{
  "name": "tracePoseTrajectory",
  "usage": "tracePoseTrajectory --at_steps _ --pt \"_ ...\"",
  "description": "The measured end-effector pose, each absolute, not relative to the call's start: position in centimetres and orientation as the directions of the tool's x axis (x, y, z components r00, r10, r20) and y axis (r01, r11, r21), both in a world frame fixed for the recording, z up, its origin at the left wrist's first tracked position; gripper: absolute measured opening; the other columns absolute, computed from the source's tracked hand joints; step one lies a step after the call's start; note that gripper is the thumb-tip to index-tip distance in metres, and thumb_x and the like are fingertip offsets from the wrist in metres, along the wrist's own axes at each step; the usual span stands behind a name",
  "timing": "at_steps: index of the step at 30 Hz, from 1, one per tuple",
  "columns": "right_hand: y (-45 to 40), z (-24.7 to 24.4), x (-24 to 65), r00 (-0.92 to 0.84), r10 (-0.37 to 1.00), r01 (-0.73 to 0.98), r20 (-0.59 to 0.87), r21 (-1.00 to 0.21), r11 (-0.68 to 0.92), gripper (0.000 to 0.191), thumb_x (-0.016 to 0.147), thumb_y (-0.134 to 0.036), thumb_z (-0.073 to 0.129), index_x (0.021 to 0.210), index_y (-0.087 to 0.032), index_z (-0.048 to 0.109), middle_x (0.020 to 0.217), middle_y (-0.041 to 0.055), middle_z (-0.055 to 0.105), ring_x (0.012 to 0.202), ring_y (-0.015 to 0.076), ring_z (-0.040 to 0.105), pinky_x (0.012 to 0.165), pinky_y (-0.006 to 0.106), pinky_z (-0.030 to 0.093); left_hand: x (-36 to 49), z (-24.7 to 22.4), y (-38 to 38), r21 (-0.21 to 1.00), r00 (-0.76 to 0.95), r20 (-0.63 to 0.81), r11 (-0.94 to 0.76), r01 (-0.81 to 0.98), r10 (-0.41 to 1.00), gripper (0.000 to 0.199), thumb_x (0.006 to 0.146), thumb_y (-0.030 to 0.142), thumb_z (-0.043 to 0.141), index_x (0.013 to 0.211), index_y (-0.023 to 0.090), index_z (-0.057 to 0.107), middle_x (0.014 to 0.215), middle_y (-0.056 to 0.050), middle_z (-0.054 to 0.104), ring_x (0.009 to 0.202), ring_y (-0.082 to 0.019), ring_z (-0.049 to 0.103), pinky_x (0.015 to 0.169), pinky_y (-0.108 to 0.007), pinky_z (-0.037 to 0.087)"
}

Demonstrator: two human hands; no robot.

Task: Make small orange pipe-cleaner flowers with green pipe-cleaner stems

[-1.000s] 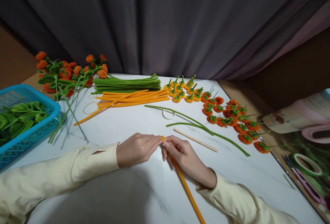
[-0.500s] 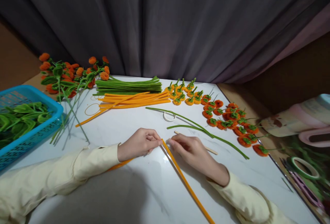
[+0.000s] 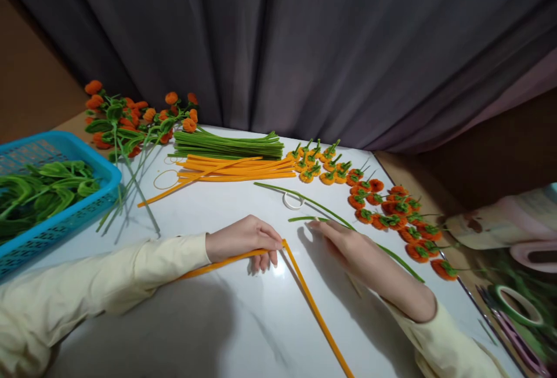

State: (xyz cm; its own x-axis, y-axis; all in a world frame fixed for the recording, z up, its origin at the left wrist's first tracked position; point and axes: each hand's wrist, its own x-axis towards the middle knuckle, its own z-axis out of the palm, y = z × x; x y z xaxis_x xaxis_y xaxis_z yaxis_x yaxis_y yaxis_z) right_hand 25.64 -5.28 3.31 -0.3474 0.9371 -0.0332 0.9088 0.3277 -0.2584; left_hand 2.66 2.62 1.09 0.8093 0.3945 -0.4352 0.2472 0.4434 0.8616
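My left hand (image 3: 248,239) pinches an orange pipe cleaner (image 3: 314,308) at a sharp bend. One arm of it runs down to the right; the other passes back under my left wrist. My right hand (image 3: 343,244) reaches over the table, its fingers stretched and holding nothing that I can see. Its fingertips are at a short green pipe cleaner (image 3: 300,218), whether touching it I cannot tell. A longer green pipe cleaner (image 3: 319,202) lies just beyond. A thin wooden stick (image 3: 354,287) is mostly hidden below my right hand.
Bundles of green pipe cleaners (image 3: 226,145) and orange pipe cleaners (image 3: 243,169) lie at the back. Small yellow flower heads (image 3: 328,177) and orange flower heads (image 3: 395,207) spread rightward. A white ring (image 3: 293,206), blue basket (image 3: 108,184) of leaves, stemmed flowers (image 3: 130,117) and green tape (image 3: 517,305) surround them.
My right hand has left the orange pipe cleaner's bend and moved right and forward toward the green pieces. My left hand keeps its pinch on the bend. The view has shifted slightly.
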Motion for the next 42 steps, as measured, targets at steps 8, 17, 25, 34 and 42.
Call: tracePoseTrajectory --at_steps 8,17,25,34,42 --pt "-5.4 7.5 25.5 -0.117 0.993 0.488 -0.015 -0.872 0.044 0.029 0.087 -0.032 0.051 0.114 -0.022 0.053 0.091 0.0065 0.062 0.075 0.0166 0.060 0.058 0.024 0.051 2.2 0.5 1.7 0.922 0.797 -0.232 -0.136 0.363 0.557 0.022 0.085 0.031 0.050 0.084 0.012 0.060 0.067 -0.004 0.064 0.053 -0.012 0.059 0.049 -0.024 0.048" --pt "-4.6 2.7 23.9 0.117 0.985 0.343 0.123 -0.936 0.076 0.026 0.076 -0.039 0.065 0.092 -0.021 0.055 0.088 0.0055 0.062 0.070 0.0168 0.063 0.040 0.020 0.044 1.5 -1.7 1.1 0.421 0.815 0.434 -0.886 0.194 0.385 0.021 0.092 0.019 0.043 0.085 0.012 0.062 0.079 -0.006 0.062 0.077 -0.015 0.057 0.072 -0.024 0.046" --pt "-4.9 1.9 21.1 0.004 1.000 0.494 0.009 -0.870 0.006 0.041 0.093 -0.042 0.040 0.063 -0.017 0.054 0.048 -0.0032 0.045 0.043 0.0083 0.040 0.045 0.022 0.036 1.5 -1.7 1.0 0.232 0.823 0.484 -0.950 0.208 0.298 0.019 0.086 0.018 0.048 0.072 0.015 0.061 0.073 -0.003 0.057 0.067 -0.013 0.053 0.056 -0.024 0.041" --pt "-5.6 0.1 20.1 -0.170 0.981 0.547 0.097 -0.818 0.176 0.023 0.096 -0.032 0.034 0.081 -0.020 0.048 0.063 -0.0025 0.048 0.051 0.0103 0.046 0.052 0.022 0.039 1.5 -1.5 1.0 -0.065 0.846 0.527 -0.989 0.133 0.079 0.024 0.083 0.017 0.046 0.063 0.014 0.057 0.058 -0.001 0.053 0.048 -0.014 0.048 0.039 -0.031 0.033" --pt "-5.6 -0.3 20.0 -0.282 0.940 0.606 0.193 -0.724 0.331 0.017 0.095 -0.024 0.032 0.087 -0.021 0.046 0.070 0.0009 0.055 0.053 0.0119 0.050 0.052 0.023 0.041 1.5 -1.7 1.2 -0.038 0.839 0.535 -0.989 0.142 0.100 0.024 0.082 0.016 0.044 0.061 0.015 0.055 0.055 0.000 0.051 0.045 -0.013 0.048 0.037 -0.028 0.033"
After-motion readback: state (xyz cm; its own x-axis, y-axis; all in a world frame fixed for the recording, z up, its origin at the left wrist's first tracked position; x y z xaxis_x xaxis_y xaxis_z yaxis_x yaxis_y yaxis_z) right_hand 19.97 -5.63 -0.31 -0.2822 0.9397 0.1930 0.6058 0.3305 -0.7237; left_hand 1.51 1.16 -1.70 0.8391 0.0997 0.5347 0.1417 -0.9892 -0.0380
